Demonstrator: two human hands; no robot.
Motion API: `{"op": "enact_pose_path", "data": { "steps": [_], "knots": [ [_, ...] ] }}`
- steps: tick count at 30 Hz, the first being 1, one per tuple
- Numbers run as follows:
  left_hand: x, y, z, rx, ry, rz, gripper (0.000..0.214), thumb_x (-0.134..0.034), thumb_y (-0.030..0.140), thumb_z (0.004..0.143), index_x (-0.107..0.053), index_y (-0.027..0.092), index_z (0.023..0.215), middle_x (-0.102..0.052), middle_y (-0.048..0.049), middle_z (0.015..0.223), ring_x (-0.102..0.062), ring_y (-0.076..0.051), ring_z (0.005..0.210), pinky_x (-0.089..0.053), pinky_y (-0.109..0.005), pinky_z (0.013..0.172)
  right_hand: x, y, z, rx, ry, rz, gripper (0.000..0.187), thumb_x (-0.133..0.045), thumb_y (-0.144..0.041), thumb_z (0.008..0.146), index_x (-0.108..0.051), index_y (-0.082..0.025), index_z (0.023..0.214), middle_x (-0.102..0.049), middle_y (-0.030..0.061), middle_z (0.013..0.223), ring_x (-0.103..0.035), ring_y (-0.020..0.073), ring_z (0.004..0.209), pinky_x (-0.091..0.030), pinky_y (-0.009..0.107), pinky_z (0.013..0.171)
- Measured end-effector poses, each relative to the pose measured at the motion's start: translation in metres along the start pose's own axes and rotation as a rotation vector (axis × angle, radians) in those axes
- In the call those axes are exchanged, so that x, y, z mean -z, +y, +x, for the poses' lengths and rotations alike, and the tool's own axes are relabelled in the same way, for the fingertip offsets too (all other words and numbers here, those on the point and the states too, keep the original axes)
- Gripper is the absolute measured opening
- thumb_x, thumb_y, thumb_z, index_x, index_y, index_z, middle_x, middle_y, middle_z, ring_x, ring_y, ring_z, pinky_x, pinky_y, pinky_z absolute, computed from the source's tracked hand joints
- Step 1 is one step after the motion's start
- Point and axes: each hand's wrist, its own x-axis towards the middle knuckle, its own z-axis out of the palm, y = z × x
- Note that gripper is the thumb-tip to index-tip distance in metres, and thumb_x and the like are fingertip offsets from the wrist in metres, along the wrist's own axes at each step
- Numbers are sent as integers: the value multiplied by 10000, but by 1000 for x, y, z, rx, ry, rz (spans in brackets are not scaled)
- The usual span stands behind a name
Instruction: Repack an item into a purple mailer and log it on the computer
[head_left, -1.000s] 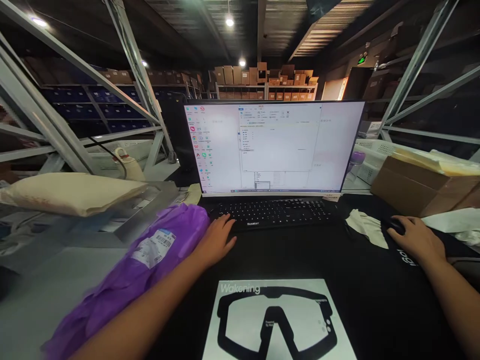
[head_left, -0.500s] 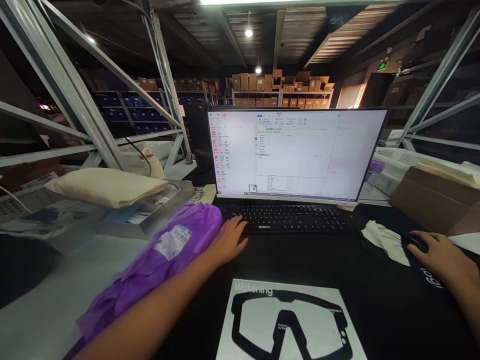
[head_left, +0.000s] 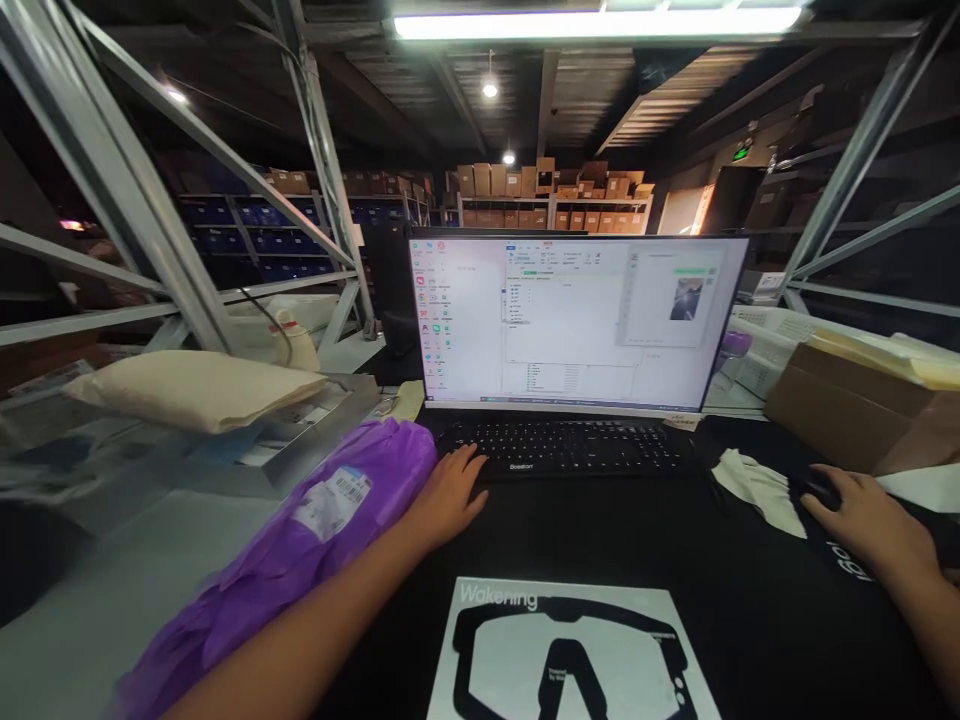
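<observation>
My left hand (head_left: 450,494) rests at the left end of a black keyboard (head_left: 562,445), its fingers stretched out over the keys and holding nothing. A purple plastic parcel (head_left: 375,490) with a white label lies just left of that hand and forearm. At the right, my right hand (head_left: 862,510) is curled over a black computer mouse (head_left: 821,488) on a dark mat. Beside the mouse lies a crumpled pale cloth (head_left: 757,488). A monitor (head_left: 465,340) behind the keyboard shows a desktop with open windows. Between my forearms sits a white flat box (head_left: 510,650) printed "Wakening" with a black goggle shape.
Left of the monitor, a cream padded envelope (head_left: 202,388) lies over a grey open box (head_left: 330,430). On the right stand a brown cardboard box (head_left: 832,410) and a white plastic basket (head_left: 772,335). Metal frame struts rise on both sides; shelves of cartons (head_left: 510,215) fill the background.
A new window with a small dark picture has appeared on the monitor's right side. The view has tilted slightly upward. Both hands stay in place on keyboard and mouse.
</observation>
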Motion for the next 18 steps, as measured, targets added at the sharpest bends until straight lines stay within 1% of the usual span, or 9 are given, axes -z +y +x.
{"op": "enact_pose_path", "data": {
  "steps": [3, 5, 7, 10, 15, 18],
  "knots": [
    [-7, -6, 1, -5, 39, 1, 536, -524, 360, 954, -541, 142, 1443, -461, -192, 1585, -443, -366, 1468, -377, -579, 1222, 11, -15, -6, -12, -55, 28, 616, -458, -562, 878, -612, -234, 1375, -584, 161, 1316, -625, 323, 1129, -514, 455, 915],
    [-14, -13, 3, -23, 80, -1, 526, -518, 368, 952, -561, 147, 1428, -488, -188, 1566, -474, -366, 1445, -405, -579, 1204, 16, -23, -9, -20, -41, 39, 583, -461, -522, 894, -611, -220, 1369, -577, 150, 1335, -625, 306, 1138, -515, 437, 943],
    [-21, -20, 6, -52, 124, -5, 516, -517, 389, 949, -580, 170, 1412, -520, -171, 1543, -503, -362, 1421, -438, -577, 1177, 20, -29, -10, -48, -5, 37, 533, -463, -492, 916, -621, -228, 1352, -585, 134, 1335, -629, 286, 1134, -516, 416, 960],
    [-29, -29, 9, -72, 168, -6, 512, -510, 420, 945, -602, 182, 1390, -551, -160, 1517, -537, -359, 1390, -474, -569, 1146, 23, -34, -12, -87, 30, 31, 476, -483, -451, 935, -629, -234, 1333, -593, 121, 1334, -632, 267, 1143, -517, 394, 975],
    [-33, -35, 11, -86, 164, 24, 531, -473, 433, 951, -609, 165, 1388, -561, -172, 1505, -549, -358, 1382, -487, -569, 1137, 25, -39, -11, -117, 45, 46, 457, -530, -408, 920, -608, -181, 1307, -597, 145, 1326, -630, 279, 1159, -507, 410, 1004],
    [-36, -37, 12, -90, 196, 23, 529, -472, 438, 947, -619, 164, 1375, -569, -174, 1496, -559, -361, 1371, -502, -565, 1122, 25, -40, -10, -115, 57, 63, 441, -540, -402, 905, -604, -172, 1275, -599, 151, 1310, -628, 281, 1158, -505, 409, 1002]
  ]
}}
